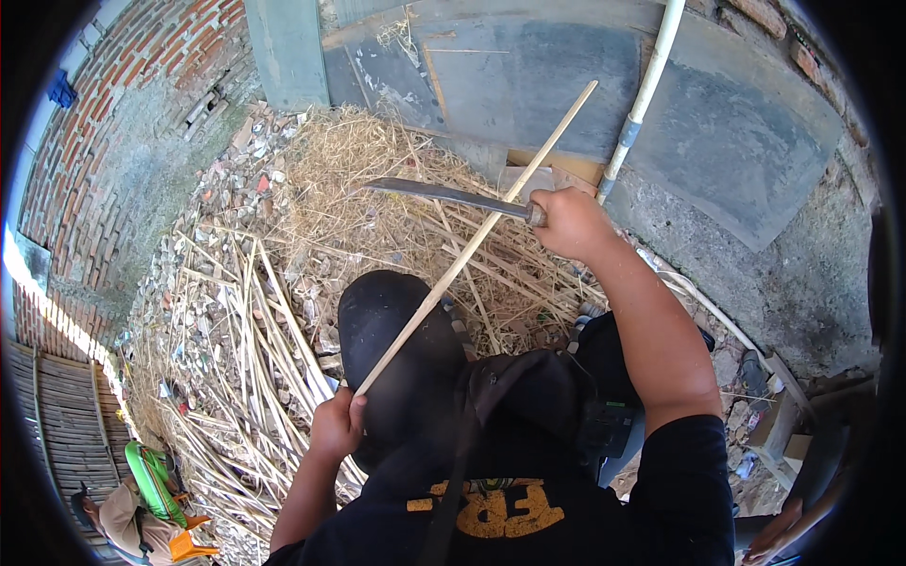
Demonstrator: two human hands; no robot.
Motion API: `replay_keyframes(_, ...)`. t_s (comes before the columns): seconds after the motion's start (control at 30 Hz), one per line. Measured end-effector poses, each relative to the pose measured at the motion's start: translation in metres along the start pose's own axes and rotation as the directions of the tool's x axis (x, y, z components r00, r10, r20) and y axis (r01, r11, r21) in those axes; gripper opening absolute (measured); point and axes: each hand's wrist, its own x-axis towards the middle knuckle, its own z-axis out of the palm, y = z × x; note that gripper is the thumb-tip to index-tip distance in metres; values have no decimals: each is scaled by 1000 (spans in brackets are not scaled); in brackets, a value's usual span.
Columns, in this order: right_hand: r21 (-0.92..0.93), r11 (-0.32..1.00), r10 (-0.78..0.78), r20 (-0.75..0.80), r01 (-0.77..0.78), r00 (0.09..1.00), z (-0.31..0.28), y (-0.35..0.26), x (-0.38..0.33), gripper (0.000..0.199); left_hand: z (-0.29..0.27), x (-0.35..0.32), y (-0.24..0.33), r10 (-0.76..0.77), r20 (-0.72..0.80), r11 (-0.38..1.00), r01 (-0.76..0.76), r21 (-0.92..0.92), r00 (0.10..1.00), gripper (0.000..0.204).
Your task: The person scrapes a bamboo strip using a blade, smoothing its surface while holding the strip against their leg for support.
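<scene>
My left hand [338, 423] grips the near end of a long pale bamboo stick [477, 236] that slants up to the right across my dark trouser knee [396, 358]. My right hand [566, 222] holds the handle of a long dark knife [444, 195]. The blade points left and lies across the stick near its middle, touching or just above it. Both forearms come in from the lower edge over my black shirt.
A heap of split bamboo strips and dry shavings [255, 321] covers the rubble ground. A brick wall [113, 123] stands at left, a grey board [528, 75] and a white pipe [646, 85] behind. Another person [123, 514] sits at lower left.
</scene>
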Motion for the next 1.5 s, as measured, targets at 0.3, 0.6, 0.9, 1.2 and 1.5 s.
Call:
replay_keyframes(0.3,33,998,50,-56,-48,997,4,20,7,25,11,1,-1,41,-68,999,-42,-2,997,38)
replay_keyframes(0.6,-34,998,-56,108,60,993,-16,-6,-1,25,9,-2,-11,15,-9,1000,-14,9,1000,36)
replay_keyframes(0.9,15,1000,4,-33,-3,999,0,22,2,22,2,-2,0,-30,9,999,30,20,1000,38)
replay_keyframes(1.2,138,968,222,-95,-208,970,-4,49,11,24,9,-1,-4,-4,-49,1000,3,-4,999,36)
replay_keyframes(1.5,66,988,-141,48,138,989,-5,-1,-4,27,11,-2,-6,5,-30,1000,-5,-20,1000,36)
